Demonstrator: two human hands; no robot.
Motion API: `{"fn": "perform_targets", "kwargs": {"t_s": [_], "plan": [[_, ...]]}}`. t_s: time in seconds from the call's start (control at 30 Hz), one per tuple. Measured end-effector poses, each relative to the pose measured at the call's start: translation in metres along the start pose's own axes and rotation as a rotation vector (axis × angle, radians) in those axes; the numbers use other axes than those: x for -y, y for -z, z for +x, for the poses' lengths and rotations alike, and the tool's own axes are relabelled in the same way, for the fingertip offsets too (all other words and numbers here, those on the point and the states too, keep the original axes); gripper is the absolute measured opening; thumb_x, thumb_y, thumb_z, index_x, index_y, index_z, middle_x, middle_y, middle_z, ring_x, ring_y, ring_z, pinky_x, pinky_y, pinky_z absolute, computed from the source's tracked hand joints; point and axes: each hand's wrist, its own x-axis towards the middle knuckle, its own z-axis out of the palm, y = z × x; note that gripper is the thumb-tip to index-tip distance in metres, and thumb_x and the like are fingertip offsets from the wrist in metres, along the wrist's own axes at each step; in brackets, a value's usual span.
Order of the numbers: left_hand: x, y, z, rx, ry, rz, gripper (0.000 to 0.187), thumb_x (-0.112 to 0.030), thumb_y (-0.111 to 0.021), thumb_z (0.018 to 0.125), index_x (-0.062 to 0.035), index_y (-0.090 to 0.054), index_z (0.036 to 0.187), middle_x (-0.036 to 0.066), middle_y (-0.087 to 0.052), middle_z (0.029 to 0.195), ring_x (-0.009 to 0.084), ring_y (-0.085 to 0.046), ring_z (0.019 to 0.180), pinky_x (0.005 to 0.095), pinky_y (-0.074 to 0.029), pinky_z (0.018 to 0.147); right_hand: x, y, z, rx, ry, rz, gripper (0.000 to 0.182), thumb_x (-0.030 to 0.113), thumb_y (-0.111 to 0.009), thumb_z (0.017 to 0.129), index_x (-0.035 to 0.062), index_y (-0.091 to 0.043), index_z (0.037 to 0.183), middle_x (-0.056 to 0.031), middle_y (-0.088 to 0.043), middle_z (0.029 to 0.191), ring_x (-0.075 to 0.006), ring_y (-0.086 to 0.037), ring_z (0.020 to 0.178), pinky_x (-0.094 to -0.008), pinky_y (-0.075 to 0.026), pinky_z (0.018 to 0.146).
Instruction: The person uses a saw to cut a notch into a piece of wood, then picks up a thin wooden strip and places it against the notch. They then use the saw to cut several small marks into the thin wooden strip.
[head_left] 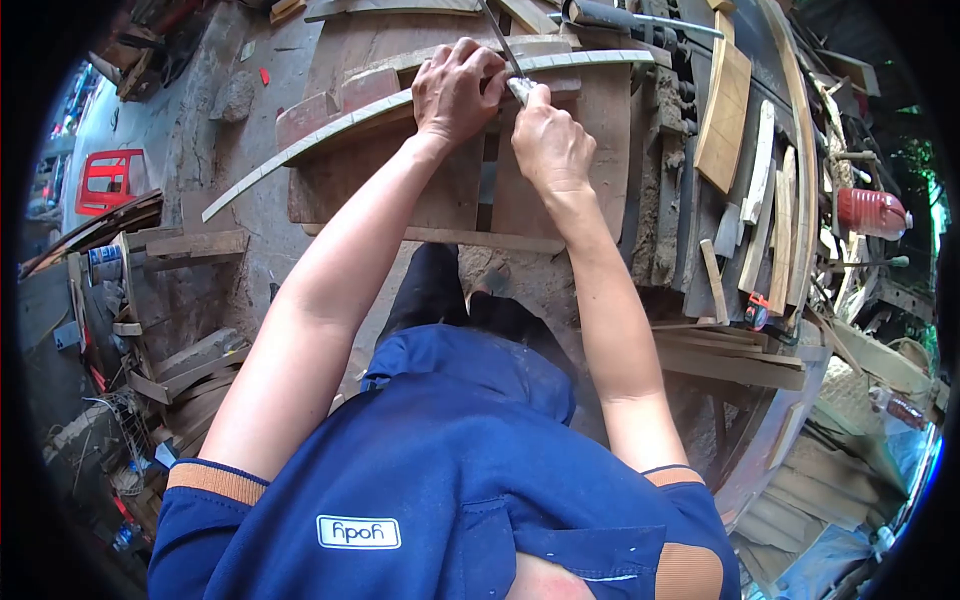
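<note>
A long, thin, curved wooden strip [330, 133] with evenly spaced marks across it lies over the wooden workbench [380, 195]. My left hand [458, 92] is closed on the strip near its middle, fingers curled over it. Just to the right, my right hand [553, 143] grips the pale handle of a hand saw [501, 38]. Its narrow dark blade, seen nearly edge-on, points away from me and crosses the strip beside my left fingers. The blade's teeth are too small to make out. Reddish-brown wood blocks [368, 90] sit behind the strip.
Boards [725, 115] and narrow offcuts stand along the right, near a red plastic jug [872, 212]. A dark tool with a metal shaft [650, 22] lies at the bench's far right. On the left are a red plastic chair [108, 182] and stacked scrap wood [195, 245].
</note>
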Motion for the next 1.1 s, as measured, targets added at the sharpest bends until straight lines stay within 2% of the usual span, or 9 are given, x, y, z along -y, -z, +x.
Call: {"fn": "perform_targets", "kwargs": {"t_s": [0.17, 0.27, 0.33, 0.47, 0.6, 0.83, 0.97, 1.1], "plan": [[0.001, 0.0, 0.0, 0.002, -0.016, 0.019, 0.016, -0.032, -0.07, 0.081, -0.0194, -0.069, 0.091, -0.001, -0.061, 0.098, 0.0235, -0.059, 0.1, 0.0397, -0.047, 0.086, -0.012, 0.014, -0.036, -0.024, 0.043, -0.022, 0.019, 0.02, -0.046, 0.096, 0.0038, -0.052, 0.104, -0.0265, -0.068, 0.077, -0.0424, -0.07, 0.076, -0.0549, -0.055, 0.067], [0.001, 0.0, 0.0, 0.014, -0.006, 0.019, 0.016, -0.031, -0.069, 0.081, -0.0191, -0.069, 0.092, -0.001, -0.062, 0.098, 0.0236, -0.059, 0.1, 0.0399, -0.047, 0.086, -0.012, 0.018, -0.047, 0.085, 0.001, -0.052, 0.02, 0.02, -0.046, 0.096, 0.0036, -0.052, 0.104, -0.0263, -0.068, 0.078, -0.0422, -0.07, 0.074, -0.055, -0.055, 0.067], [-0.001, -0.001, -0.001, 0.005, -0.011, -0.002, 0.016, -0.031, -0.069, 0.081, -0.0186, -0.069, 0.091, -0.001, -0.062, 0.098, 0.0238, -0.059, 0.099, 0.0398, -0.047, 0.086, -0.006, 0.013, -0.02, -0.035, 0.086, -0.078, 0.017, 0.015, -0.044, 0.094, 0.0025, -0.053, 0.101, -0.0231, -0.07, 0.077, -0.0386, -0.071, 0.073, -0.0505, -0.057, 0.065], [-0.001, 0.001, -0.002, 0.0, -0.017, 0.007, 0.016, -0.032, -0.069, 0.081, -0.0188, -0.069, 0.091, 0.0, -0.062, 0.097, 0.024, -0.059, 0.098, 0.0399, -0.047, 0.085, 0.003, 0.007, -0.003, -0.012, 0.049, -0.066, 0.017, 0.013, -0.044, 0.094, 0.0015, -0.053, 0.101, -0.0236, -0.07, 0.08, -0.0391, -0.071, 0.076, -0.0509, -0.057, 0.068], [0.001, 0.0, 0.0, 0.002, -0.006, -0.004, 0.016, -0.032, -0.069, 0.081, -0.0184, -0.069, 0.09, 0.0, -0.062, 0.097, 0.0242, -0.059, 0.099, 0.04, -0.046, 0.086, -0.005, 0.026, -0.042, 0.098, 0.002, -0.102, 0.018, 0.015, -0.043, 0.095, 0.0022, -0.052, 0.103, -0.024, -0.07, 0.08, -0.0403, -0.071, 0.076, -0.0524, -0.056, 0.068], [0.0, 0.001, 0.002, -0.001, -0.014, 0.0, 0.014, -0.031, -0.068, 0.081, -0.0185, -0.068, 0.088, -0.001, -0.062, 0.096, 0.0241, -0.059, 0.098, 0.0396, -0.046, 0.084, 0.004, 0.01, 0.0, 0.02, 0.036, -0.085, 0.019, 0.017, -0.043, 0.095, 0.0024, -0.051, 0.105, -0.0256, -0.069, 0.079, -0.0402, -0.071, 0.077, -0.0527, -0.056, 0.068], [0.001, 0.001, 0.001, 0.004, -0.011, -0.01, 0.014, -0.03, -0.068, 0.081, -0.0183, -0.068, 0.089, 0.0, -0.061, 0.096, 0.0239, -0.059, 0.098, 0.0396, -0.046, 0.084, -0.006, 0.034, -0.042, 0.105, 0.006, -0.089, 0.02, 0.019, -0.046, 0.095, 0.0034, -0.051, 0.106, -0.0256, -0.069, 0.078, -0.0403, -0.071, 0.077, -0.0525, -0.056, 0.068], [0.0, 0.001, -0.001, 0.004, -0.007, -0.015, 0.015, -0.03, -0.069, 0.08, -0.018, -0.068, 0.089, -0.001, -0.062, 0.097, 0.0239, -0.059, 0.099, 0.0397, -0.046, 0.085, -0.005, 0.026, -0.026, 0.083, 0.003, -0.065, 0.02, 0.019, -0.044, 0.096, 0.0022, -0.052, 0.105, -0.0253, -0.07, 0.08, -0.0405, -0.071, 0.078, -0.0526, -0.056, 0.07]]}}
